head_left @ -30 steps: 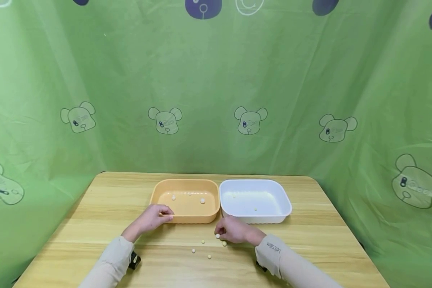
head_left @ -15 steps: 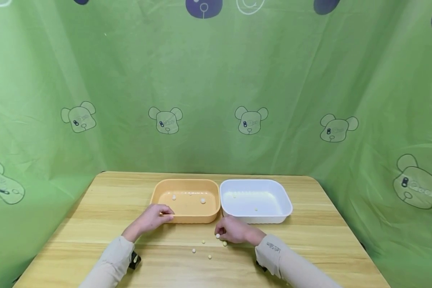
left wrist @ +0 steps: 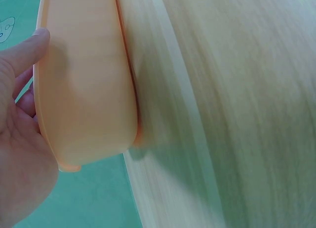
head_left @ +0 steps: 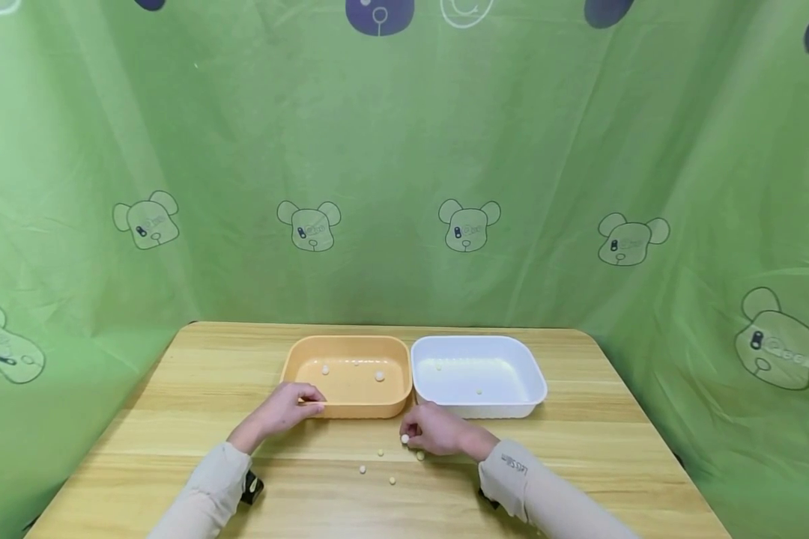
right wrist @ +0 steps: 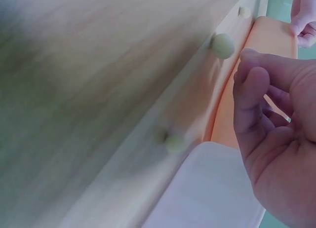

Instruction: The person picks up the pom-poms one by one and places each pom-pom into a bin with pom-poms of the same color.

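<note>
My left hand grips the near left rim of the orange tray; in the left wrist view its thumb lies over the tray's side. Several small pale balls lie inside that tray. At the curled fingertips of my right hand is a white ball, pinched at the very tips; the right wrist view shows the ball just beyond thumb and forefinger, close to the tabletop. A yellowish ball lies beneath this hand.
A white tray stands right beside the orange one, with two small yellowish balls in it. On the wooden table nearer me lie a pale ball and two yellowish balls, one nearest. A green curtain hangs behind.
The right fingertips and the white ball have shifted slightly left and away from me. My left hand, both trays and the other balls look unchanged.
</note>
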`<action>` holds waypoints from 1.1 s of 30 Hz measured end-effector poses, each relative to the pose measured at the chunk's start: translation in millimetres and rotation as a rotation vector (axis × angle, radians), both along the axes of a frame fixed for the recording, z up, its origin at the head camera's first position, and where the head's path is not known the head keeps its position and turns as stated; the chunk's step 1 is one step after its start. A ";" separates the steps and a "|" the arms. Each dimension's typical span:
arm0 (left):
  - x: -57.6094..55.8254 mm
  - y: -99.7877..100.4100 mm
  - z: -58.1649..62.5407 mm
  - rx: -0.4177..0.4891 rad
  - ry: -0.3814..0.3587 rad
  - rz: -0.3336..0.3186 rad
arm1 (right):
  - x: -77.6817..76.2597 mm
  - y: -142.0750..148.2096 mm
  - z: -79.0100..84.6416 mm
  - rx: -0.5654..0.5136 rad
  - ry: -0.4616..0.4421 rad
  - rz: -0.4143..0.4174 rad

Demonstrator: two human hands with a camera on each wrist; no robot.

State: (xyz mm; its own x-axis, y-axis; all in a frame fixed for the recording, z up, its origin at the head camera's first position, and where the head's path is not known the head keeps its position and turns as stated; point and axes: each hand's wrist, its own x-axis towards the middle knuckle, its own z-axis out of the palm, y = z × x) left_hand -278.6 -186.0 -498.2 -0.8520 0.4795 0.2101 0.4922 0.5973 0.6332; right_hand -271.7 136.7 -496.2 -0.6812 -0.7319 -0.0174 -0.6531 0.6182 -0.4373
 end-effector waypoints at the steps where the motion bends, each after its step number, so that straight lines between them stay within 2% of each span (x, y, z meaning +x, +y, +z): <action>1: 0.0 0.0 0.1 -0.001 0.000 0.000 | 0.5 0.1 0.9 -0.006 -0.003 0.000; 15: -0.3 -0.2 -0.7 0.001 0.004 -0.002 | 9.1 0.7 12.7 -0.066 -0.057 -0.014; 23: -0.1 0.3 0.5 -0.002 0.003 -0.001 | 12.1 -0.1 14.6 -0.095 -0.030 0.004; 33: 1.4 1.2 1.8 0.001 0.004 0.001 | 12.7 1.2 16.2 -0.104 -0.036 -0.014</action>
State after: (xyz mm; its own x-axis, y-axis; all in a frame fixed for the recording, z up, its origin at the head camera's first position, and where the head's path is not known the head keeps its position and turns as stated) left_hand -277.2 -184.7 -496.5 -0.8516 0.4783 0.2144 0.4943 0.5969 0.6319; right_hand -259.0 137.9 -479.9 -0.6920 -0.7211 0.0334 -0.6272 0.5777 -0.5223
